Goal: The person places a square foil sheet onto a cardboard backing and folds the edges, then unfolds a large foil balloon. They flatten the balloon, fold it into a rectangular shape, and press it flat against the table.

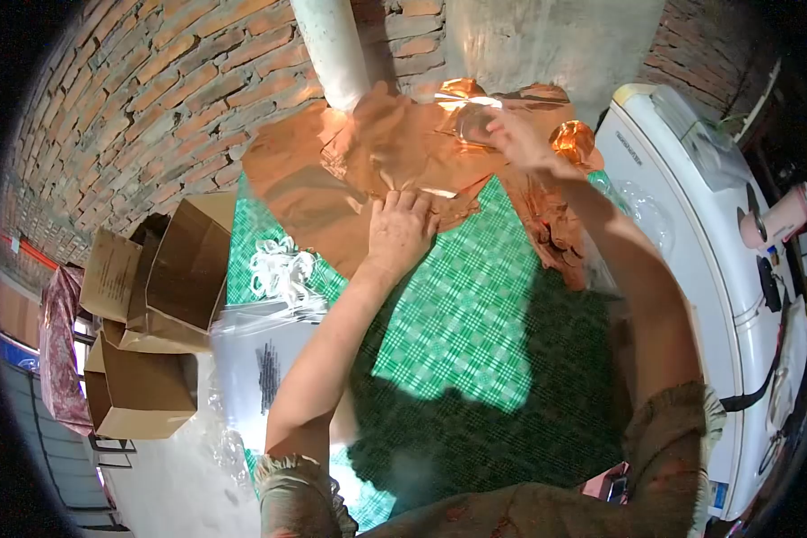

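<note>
A crinkled, shiny copper-coloured sheet (287,170) lies across the far part of the table. My left hand (402,224) rests flat on its near edge, fingers stretched forward. Farther right, my right hand (518,142) is raised over the sheet's far side, its fingers smeared by motion. Right at those fingertips is a clear, rounded, see-through thing (472,124); whether I grip it cannot be made out. A crumpled strip of the same copper-coloured material (551,224) hangs toward me below my right forearm.
Under the sheet is a green checked tablecloth (457,305). White string (281,269) and clear plastic bags (251,359) lie at left, beside open cardboard boxes (184,269). A white appliance (681,197) borders the right; a white pipe (327,49) and brick wall (179,81) stand behind.
</note>
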Available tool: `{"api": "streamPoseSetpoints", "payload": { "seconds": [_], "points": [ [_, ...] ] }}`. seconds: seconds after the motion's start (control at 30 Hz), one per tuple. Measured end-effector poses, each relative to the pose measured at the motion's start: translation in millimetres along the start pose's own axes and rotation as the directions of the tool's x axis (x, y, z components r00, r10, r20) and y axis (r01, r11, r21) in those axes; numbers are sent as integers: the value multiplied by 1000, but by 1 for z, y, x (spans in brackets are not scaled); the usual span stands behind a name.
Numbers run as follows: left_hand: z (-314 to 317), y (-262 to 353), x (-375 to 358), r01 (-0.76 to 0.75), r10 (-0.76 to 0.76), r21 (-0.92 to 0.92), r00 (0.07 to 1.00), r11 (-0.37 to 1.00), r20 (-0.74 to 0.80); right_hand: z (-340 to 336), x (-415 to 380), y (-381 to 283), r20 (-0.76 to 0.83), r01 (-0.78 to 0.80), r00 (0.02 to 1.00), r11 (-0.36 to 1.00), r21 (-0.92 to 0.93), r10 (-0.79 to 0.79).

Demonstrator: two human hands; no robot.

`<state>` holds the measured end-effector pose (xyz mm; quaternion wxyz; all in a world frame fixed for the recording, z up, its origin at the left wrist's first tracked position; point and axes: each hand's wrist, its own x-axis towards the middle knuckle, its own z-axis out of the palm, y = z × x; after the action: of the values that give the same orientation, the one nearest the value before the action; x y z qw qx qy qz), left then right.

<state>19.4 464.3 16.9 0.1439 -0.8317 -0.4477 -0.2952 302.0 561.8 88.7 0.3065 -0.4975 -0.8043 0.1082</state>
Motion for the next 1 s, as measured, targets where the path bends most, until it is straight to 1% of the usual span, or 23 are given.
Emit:
{"api": "streamPoseSetpoints", "payload": {
  "seconds": [0.03, 0.07, 0.1, 0.2, 0.23, 0.3, 0.33, 0.4, 0.43, 0.5, 0.53, 0.63, 0.7, 0.73, 0.77, 0.83, 0.87, 0.97, 1.0],
  "points": [
    [0, 1, 0, 12, -12, -13, 1000, 1000, -4, 3, -10, -13, 124, 50, 991, 998, -41, -45],
    [-1, 2, 2, 22, -22, -27, 1000, 999, -8, 29, -17, -1, -22, 362, 932, 932, -4, -362],
    [-1, 4, 3, 32, -32, -42, 999, 999, -14, 57, -24, 15, -172, 638, 757, 770, -15, -631],
    [2, 10, 2, 47, -48, -62, 999, 997, -11, 85, -38, -9, -97, 640, 745, 748, -176, -660],
    [1, 12, 2, 54, -52, -80, 998, 995, 26, 82, -45, -21, -49, 575, 807, 802, -165, -589],
    [0, 15, 1, 74, -63, -114, 993, 991, 97, 72, -52, -37, 51, 434, 901, 887, -156, -431],
    [0, 15, 3, 32, -27, -80, 998, 996, 62, 74, -51, -37, 46, 396, 918, 907, -140, -394],
    [-5, 17, 2, 94, -91, -132, 996, 987, 23, 77, -51, -40, 37, 312, 950, 944, -106, -310],
    [-10, 20, 2, 122, -123, -159, 992, 980, 5, 76, -51, -40, 37, 307, 952, 947, -91, -305],
    [-19, 18, 0, 100, -103, -121, 994, 988, -20, 71, -50, -39, 31, 299, 954, 952, -63, -297],
    [-24, 15, -2, 90, -94, -99, 995, 991, -34, 69, -50, -38, 29, 249, 968, 968, -11, -249],
    [-34, 1, -4, 41, -43, -116, 999, 992, -16, 60, -50, -51, 42, 108, 992, 980, 165, -116],
    [-48, -4, 2, 78, -87, -108, 993, 991, -79, 44, -48, -63, 56, 25, 998, 955, 295, -43],
    [-62, -4, 7, 95, -107, -107, 988, 990, -110, 36, -44, -68, 17, 151, 987, 950, 272, -161],
    [-76, -3, 11, 95, -105, -113, 991, 989, -83, 30, -49, -74, 64, 91, 991, 946, 310, -116],
    [-108, -1, 14, 98, -102, -123, 994, 987, -27, 5, -59, -107, 164, -32, 986, 925, 377, -32],
    [-125, 5, 9, 23, -37, -207, 997, 978, -66, -3, -65, -113, 214, 1, 974, 938, 346, -80],
    [-172, 33, -22, -126, 123, -243, 992, 962, -26, -12, -103, -129, 319, -130, 947, 867, 481, -35],
    [-190, 47, -37, -159, 164, -233, 986, 959, 2, -12, -118, -132, 270, -28, 956, 874, 485, -119]
  ]
}}
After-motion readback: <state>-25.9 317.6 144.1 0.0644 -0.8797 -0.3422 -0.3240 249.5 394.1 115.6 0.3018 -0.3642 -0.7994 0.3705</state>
